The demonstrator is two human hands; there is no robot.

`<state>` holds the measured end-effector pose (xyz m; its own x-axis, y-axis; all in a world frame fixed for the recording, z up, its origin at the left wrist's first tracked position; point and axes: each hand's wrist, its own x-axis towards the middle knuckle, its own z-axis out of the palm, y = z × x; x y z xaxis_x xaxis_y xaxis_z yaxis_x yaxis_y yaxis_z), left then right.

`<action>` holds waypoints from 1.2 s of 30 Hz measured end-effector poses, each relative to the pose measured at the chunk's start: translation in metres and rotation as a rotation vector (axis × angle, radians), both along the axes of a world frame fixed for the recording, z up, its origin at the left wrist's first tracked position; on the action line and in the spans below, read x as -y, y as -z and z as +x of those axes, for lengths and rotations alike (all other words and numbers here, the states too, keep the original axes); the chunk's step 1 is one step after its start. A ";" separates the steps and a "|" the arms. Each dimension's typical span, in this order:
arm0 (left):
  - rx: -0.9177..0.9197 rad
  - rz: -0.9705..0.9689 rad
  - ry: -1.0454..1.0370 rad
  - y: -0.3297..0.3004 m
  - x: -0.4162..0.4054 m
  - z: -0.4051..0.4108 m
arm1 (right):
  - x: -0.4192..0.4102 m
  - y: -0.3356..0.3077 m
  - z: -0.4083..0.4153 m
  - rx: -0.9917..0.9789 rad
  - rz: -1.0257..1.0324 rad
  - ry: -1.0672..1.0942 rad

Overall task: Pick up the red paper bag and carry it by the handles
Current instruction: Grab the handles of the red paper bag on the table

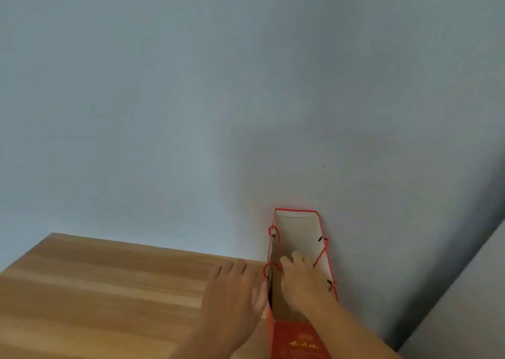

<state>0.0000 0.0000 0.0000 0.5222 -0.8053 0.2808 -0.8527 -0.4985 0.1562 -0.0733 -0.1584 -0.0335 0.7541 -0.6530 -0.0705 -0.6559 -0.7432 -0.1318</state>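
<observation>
The red paper bag [297, 341] stands upright at the right end of the wooden table [95, 290], its open mouth facing up and its white inside showing. A thin red cord handle [320, 254] hangs along the right rim, and another cord handle [274, 234] along the left rim. My right hand [300, 279] lies over the bag's mouth, fingers spread and reaching in between the two cords. It holds nothing that I can see. My left hand [232, 295], blurred, is flat against the bag's left outer side with its fingers stretched out.
A plain pale wall [246, 85] rises directly behind the bag and the table. A grey slanted surface [464, 304] cuts across the lower right corner, to the right of the bag.
</observation>
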 end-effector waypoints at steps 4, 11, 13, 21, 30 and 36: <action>-0.040 -0.024 0.013 0.019 -0.009 0.008 | 0.011 0.026 0.008 -0.138 0.064 -0.001; -0.063 -0.001 -0.071 0.048 -0.030 0.021 | 0.019 0.042 0.017 -0.095 0.161 0.025; -0.067 0.000 -0.073 0.052 -0.031 0.024 | 0.020 0.044 0.021 -0.038 0.206 0.028; -0.092 0.068 -0.086 0.058 -0.035 0.023 | 0.014 0.040 0.025 -0.038 0.260 -0.025; -0.047 -0.027 -0.011 0.002 -0.002 0.009 | 0.014 -0.095 0.022 0.013 0.162 0.040; -0.074 -0.219 -0.010 -0.074 0.033 -0.007 | -0.010 -0.189 0.015 0.144 0.049 0.055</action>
